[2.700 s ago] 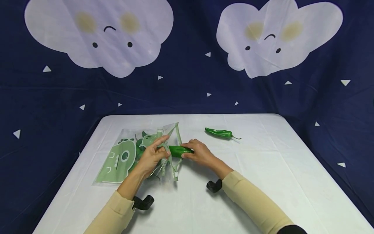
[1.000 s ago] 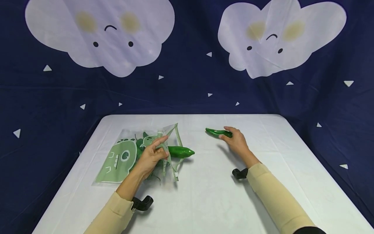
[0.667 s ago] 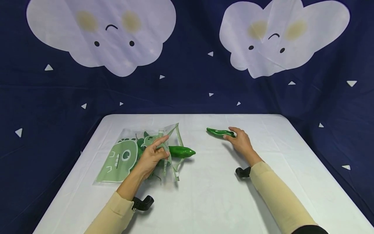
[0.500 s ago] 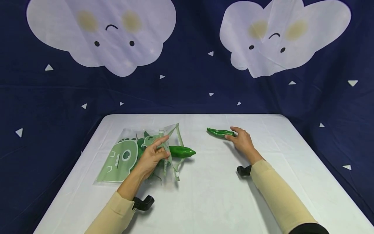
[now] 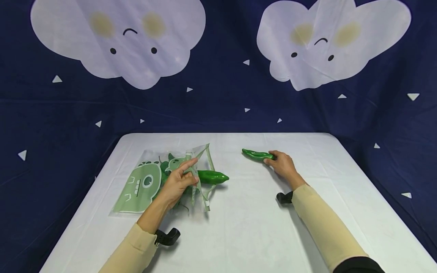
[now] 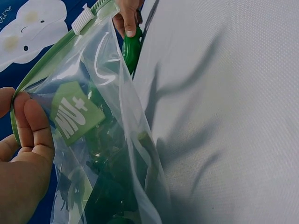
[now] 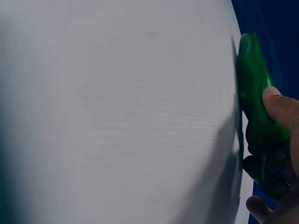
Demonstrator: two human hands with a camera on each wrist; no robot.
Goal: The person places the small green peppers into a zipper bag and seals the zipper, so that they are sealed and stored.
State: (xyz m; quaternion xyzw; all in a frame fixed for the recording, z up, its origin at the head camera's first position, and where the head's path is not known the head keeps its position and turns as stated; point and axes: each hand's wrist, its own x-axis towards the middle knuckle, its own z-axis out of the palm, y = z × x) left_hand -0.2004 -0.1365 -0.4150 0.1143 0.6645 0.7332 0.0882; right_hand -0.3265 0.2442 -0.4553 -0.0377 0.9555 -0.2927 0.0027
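My left hand [image 5: 177,184] pinches the green-edged mouth of a clear zip bag [image 5: 136,193] printed with green cartoon dinosaurs. Several green peppers show through its plastic. One long green pepper [image 5: 213,177] lies half in the mouth, its pointed tip sticking out to the right. Over at the back right, my right hand [image 5: 282,165] grips the stem end of another green pepper [image 5: 255,154] between thumb and fingers. In the right wrist view the thumb lies along that pepper [image 7: 254,88], and its thin stem hangs among the fingers.
A white cloth covers the table [image 5: 239,227]. Behind its far edge hangs a dark blue curtain [image 5: 218,106] with cloud faces. The bag's white zip slider [image 6: 83,20] sits on the green edge. A black wrist camera [image 5: 167,237] juts from the left cuff.
My right hand has left the pepper in the bag's mouth, moved right to the other pepper and closed its fingers on its stem end. The left hand stays on the bag.
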